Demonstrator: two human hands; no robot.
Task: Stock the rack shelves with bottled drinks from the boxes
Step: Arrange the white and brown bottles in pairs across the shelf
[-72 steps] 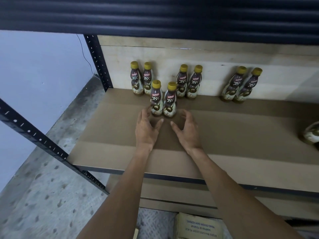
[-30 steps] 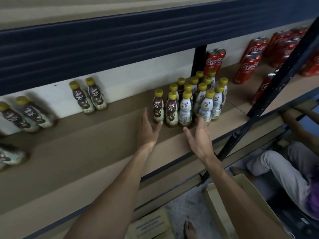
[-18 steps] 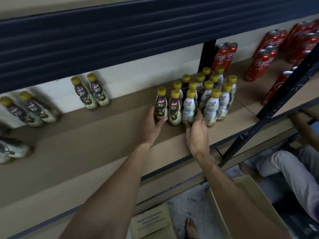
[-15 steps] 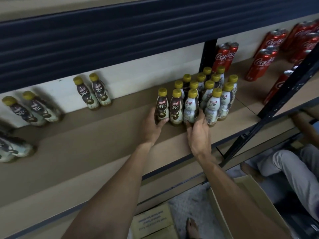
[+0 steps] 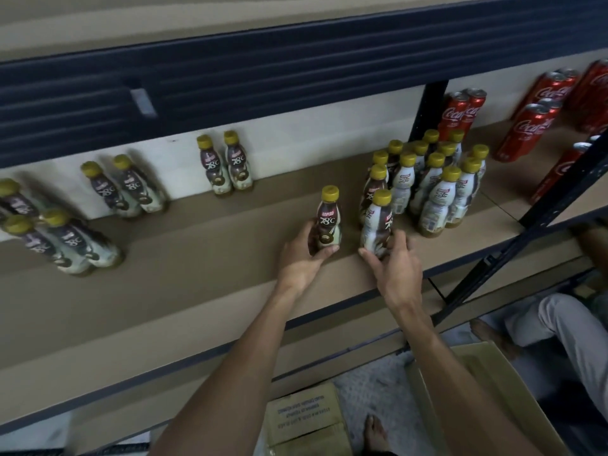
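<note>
The long brown board rack shelf [image 5: 197, 291], framed in dark blue steel, filled most of the view. The ribbed dark blue steel beam [image 5: 263, 77] of the level above crossed the top.

Below the shelf's front edge sat an open tan cardboard box [image 5: 493, 393] at the right and a closed printed cardboard carton [image 5: 306, 419] nearer the middle. A second person's pale-trousered leg [image 5: 566, 327] showed beside the open box. Tall red cola cans [image 5: 460, 116] stood in the next bay, beyond the upright.

A tight cluster of yellow-capped plastic bottles [image 5: 437, 189] stood at the shelf's right end. Several pairs of the same bottles [image 5: 227, 166] stood well apart along the back and left.

The left hand [image 5: 302, 255] had its fingers and thumb wrapped round the lower body of a brown-labelled yellow-capped bottle [image 5: 327, 225]. That bottle was upright, just left of the cluster and apart from it. The right hand [image 5: 394, 268] pinched a white-and-brown yellow-capped bottle [image 5: 378, 225] low down, at its base, just in front of the cluster. Whether either base rested on the board could not be told.

The likeliest trouble lay on the right. A bottle held only at its foot is top-heavy, and a small tilt would probably swing its cap into the packed neighbours and topple them. Both of the 2 held bottles were also near the front edge, so a loosened grip there could send 1 down towards the boxes. The slick shrink-wrap would make such a slip easier, especially with each hand managing alone.
</note>
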